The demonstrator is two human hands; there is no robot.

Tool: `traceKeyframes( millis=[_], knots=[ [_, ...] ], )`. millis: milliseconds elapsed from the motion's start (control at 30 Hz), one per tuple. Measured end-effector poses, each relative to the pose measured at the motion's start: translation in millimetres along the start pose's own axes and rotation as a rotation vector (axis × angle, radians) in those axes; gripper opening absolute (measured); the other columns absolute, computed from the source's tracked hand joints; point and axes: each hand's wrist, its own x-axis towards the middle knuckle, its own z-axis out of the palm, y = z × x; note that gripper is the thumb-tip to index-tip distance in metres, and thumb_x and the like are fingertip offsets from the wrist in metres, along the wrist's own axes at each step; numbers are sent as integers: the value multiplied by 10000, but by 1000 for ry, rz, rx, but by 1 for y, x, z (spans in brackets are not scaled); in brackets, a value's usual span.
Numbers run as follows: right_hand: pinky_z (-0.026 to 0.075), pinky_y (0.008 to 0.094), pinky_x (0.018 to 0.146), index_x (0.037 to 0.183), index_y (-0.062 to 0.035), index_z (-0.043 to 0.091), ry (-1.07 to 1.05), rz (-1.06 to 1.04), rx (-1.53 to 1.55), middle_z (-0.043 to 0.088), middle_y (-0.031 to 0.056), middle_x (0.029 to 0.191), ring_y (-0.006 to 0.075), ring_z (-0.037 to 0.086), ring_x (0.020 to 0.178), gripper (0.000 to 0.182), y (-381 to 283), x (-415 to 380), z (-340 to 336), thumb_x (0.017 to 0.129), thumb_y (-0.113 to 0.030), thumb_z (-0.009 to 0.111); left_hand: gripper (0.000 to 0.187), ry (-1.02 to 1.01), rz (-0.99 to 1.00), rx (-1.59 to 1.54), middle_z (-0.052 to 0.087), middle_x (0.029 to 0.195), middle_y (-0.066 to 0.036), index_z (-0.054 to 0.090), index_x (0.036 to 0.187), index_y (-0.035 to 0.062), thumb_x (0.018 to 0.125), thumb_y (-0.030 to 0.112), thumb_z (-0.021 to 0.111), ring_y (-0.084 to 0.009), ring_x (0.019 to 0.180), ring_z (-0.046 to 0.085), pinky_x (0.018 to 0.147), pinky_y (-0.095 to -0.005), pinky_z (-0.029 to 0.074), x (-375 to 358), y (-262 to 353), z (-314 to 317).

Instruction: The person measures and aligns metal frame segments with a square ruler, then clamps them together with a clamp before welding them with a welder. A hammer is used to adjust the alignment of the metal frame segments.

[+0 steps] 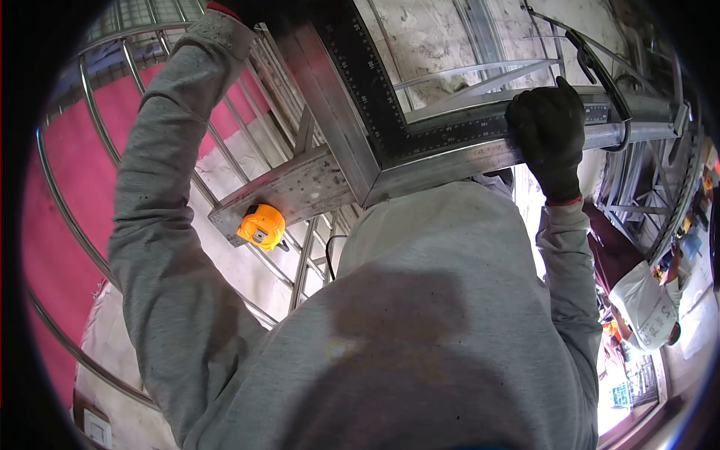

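My right hand (547, 135), in a black glove, is closed over one arm of a black steel square (375, 105) with white scale marks. The square lies along two metal tubes that meet in a corner (367, 187). At the top edge, my left hand (259, 9) also looks dark-gloved, near the upper end of the tube and square; its fingers are hidden in shadow and cut off. An orange tape measure (262, 227) rests on a flat grey steel bar (300, 187) left of the corner.
Round metal bars (90, 97) curve along the left, before a pink panel (67, 225). A black clamp-like tool (592, 60) with a cable hangs over the frame at upper right. Another person in a white shirt (645, 304) is at far right.
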Motion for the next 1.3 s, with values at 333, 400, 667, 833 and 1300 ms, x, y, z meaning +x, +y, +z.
traceKeyframes(
  millis=[333, 400, 667, 833, 1300],
  knots=[
    [486, 523, 956, 876, -60, 700, 96, 26, 57, 699, 95, 962, 314, 657, 956, 108, -2, 3, 8, 887, -164, 724, 276, 75, 54, 19, 622, 669, -115, 654, 673, 91, 869, 273, 721, -340, 712, 602, 730, -467, 495, 0, 4, -1],
    [489, 521, 953, 855, -54, 680, 12, -26, -13, 686, 104, 984, 323, 653, 988, 98, -6, 6, 4, 881, -145, 706, 265, 47, 1, -15, 627, 682, -110, 663, 693, 97, 876, 284, 704, -335, 732, 609, 770, -469, 500, 1, 6, -1],
    [462, 555, 1044, 909, -26, 684, 48, 14, 3, 687, 151, 1016, 370, 649, 1043, 162, 0, -5, 10, 901, -188, 692, 115, -48, -40, 45, 621, 763, -63, 679, 798, 107, 905, 115, 637, -258, 714, 609, 853, -405, 536, -14, 12, 13],
    [481, 562, 1039, 955, -9, 712, 83, 73, 43, 705, 179, 1016, 385, 668, 989, 211, -6, 0, 2, 903, -211, 684, 257, -65, -139, 59, 566, 728, -83, 626, 716, 126, 937, 256, 616, -294, 815, 605, 1057, -502, 467, -4, 16, 3],
    [490, 569, 1038, 871, -69, 708, 108, 110, 66, 731, 145, 1011, 367, 688, 1005, 176, -8, 0, 0, 891, -241, 678, 233, -69, -224, -12, 553, 671, -54, 610, 663, 151, 863, 268, 636, -264, 749, 588, 1055, -439, 470, -1, 22, -4]
  ],
)
